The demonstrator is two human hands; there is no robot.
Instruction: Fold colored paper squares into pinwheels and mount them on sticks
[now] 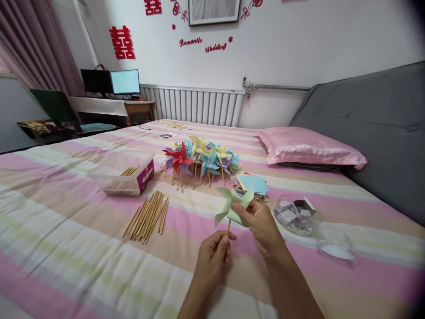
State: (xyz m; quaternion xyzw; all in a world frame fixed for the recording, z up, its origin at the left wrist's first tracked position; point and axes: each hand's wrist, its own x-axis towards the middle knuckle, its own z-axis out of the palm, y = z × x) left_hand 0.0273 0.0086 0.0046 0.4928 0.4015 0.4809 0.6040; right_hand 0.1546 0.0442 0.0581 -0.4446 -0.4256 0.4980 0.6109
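Head camera showed first the striped bedspread (83,270), which ran out of the picture at the bottom and at both sides. The grey headboard (375,102) was cut off by the right edge, and the framed picture (214,12) on the wall by the top edge. The pink satin pillow (308,146) lay beside the headboard. Paper pinwheels (209,163) in red, yellow, blue and purple stood in a dense group; they overlapped, so the rear ones were difficult to count. To their left, the clear plastic box (99,176) contained thin sticks, and nearer lay a pile of loose wooden sticks (148,217). The left hand (212,252) was closed, pinching a stick (229,226) whose lower end was hidden. The right hand (264,226) was nearly closed on the pale green pinwheel (226,207), just above the left hand; its thumb covered part of the paper, and its other fingers were mostly behind. To the right, the round clear tub (295,228) held small boxes and shiny pieces, too indistinct to identify. The pinwheel partly blocked a stack of coloured paper squares (253,182).
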